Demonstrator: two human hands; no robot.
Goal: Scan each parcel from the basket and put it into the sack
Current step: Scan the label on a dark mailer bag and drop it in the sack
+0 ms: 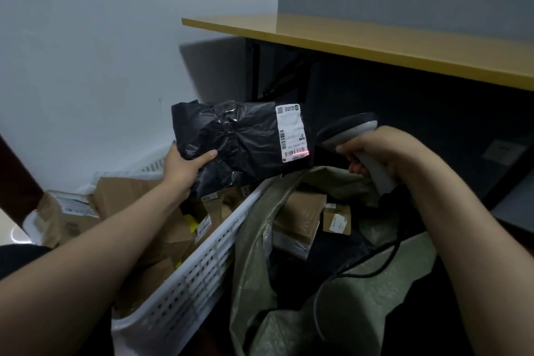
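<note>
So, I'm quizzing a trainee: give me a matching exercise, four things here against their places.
1 black plastic mailer bag
2 grey handheld barcode scanner
3 white slatted plastic basket
4 olive-green woven sack

a under left forearm
b gripped by right hand
c held by left hand
d under right hand, open

Pairs: 1-c, 2-b, 3-a, 4-d

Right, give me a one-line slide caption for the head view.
Left hand holds a black parcel above the white basket while the right hand aims the scanner at its label, beside the sack.
</note>
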